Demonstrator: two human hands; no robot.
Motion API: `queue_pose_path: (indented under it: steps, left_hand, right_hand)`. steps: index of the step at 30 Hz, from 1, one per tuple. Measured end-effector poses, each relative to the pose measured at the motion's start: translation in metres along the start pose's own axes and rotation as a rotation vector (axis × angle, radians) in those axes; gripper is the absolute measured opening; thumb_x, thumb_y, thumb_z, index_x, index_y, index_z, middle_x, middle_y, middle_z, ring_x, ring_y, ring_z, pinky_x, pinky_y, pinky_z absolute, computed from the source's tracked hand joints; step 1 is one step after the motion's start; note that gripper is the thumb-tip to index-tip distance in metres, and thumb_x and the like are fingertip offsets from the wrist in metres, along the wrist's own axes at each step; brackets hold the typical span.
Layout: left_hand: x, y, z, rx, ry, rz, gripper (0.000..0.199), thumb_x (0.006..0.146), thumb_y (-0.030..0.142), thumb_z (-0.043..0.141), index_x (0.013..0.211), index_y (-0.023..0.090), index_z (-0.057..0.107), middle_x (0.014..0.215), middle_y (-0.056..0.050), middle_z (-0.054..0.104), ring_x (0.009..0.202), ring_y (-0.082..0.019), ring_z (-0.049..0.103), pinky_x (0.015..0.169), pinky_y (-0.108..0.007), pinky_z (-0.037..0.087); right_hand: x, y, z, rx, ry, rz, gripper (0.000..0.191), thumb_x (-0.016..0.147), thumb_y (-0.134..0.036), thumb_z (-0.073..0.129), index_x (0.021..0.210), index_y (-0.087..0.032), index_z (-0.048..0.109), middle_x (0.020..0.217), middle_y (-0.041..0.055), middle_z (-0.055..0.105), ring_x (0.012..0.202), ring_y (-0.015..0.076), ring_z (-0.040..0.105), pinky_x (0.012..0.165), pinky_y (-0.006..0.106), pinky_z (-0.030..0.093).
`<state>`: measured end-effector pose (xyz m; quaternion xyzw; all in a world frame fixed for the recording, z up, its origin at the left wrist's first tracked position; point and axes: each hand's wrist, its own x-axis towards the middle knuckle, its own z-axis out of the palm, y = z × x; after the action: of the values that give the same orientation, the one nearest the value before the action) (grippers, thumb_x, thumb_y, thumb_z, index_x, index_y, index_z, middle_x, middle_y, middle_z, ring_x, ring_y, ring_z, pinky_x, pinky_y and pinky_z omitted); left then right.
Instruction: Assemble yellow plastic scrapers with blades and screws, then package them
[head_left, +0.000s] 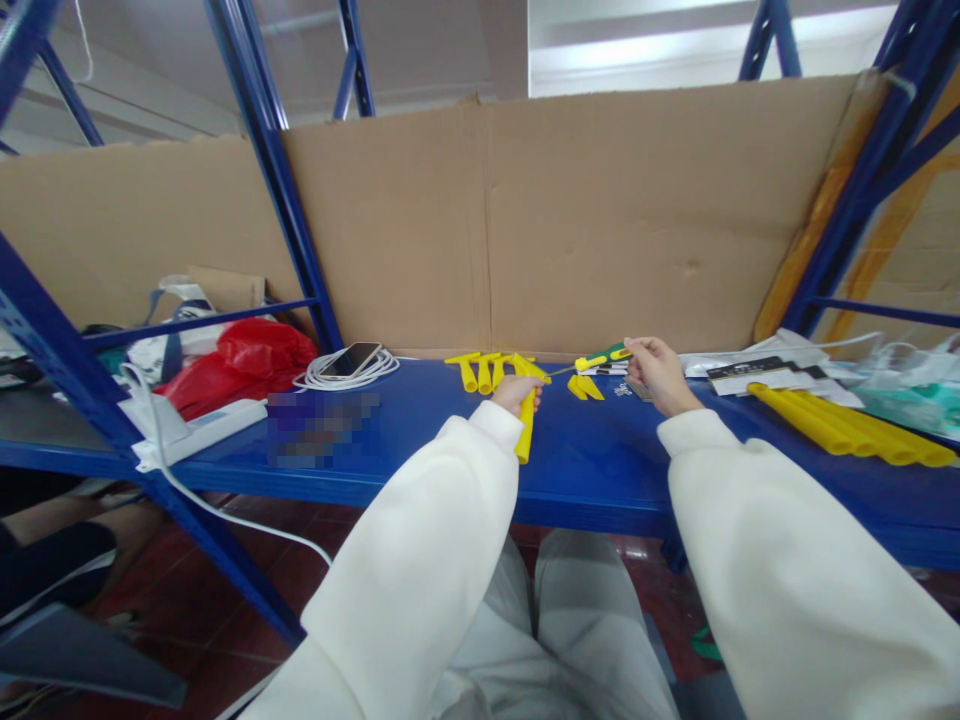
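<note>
My left hand (514,394) is closed around a yellow T-shaped plastic piece with a tubular handle (526,432), which points down toward the table's front edge. In my right hand (660,374) is a green and yellow screwdriver (604,357), gripped near the end of its handle. Its thin shaft runs left to the top of the yellow piece; whether the tip touches a screw there is too small to tell. Left of my left hand lie several similar yellow T-shaped pieces (469,374). Small flat yellow parts (585,388) and tiny metal screws (622,390) lie between my hands.
Several long yellow tubes (847,425) lie at the right beside white-and-black packets (772,375). A phone (352,360) rests on a coiled white cable (315,375) at the left, near a red bag (251,360). Cardboard (600,220) walls the back of the blue table (450,480).
</note>
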<state>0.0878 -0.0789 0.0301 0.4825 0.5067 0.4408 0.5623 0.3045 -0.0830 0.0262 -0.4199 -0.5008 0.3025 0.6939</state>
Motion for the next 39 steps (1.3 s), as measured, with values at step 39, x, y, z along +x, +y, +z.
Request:
queue_pose_path:
  steps: [39]
  left_hand:
    - [0.0005, 0.0009, -0.0013, 0.035, 0.026, -0.008, 0.031, 0.084, 0.002, 0.057, 0.058, 0.017, 0.047, 0.048, 0.004, 0.044, 0.039, -0.006, 0.039, 0.044, -0.021, 0.033]
  right_hand:
    - [0.0011, 0.0043, -0.0008, -0.064, -0.135, -0.102, 0.052, 0.065, -0.064, 0.079, 0.089, -0.024, 0.055, 0.047, -0.0097, 0.049, 0.034, 0.0074, 0.039, 0.032, 0.019, 0.026]
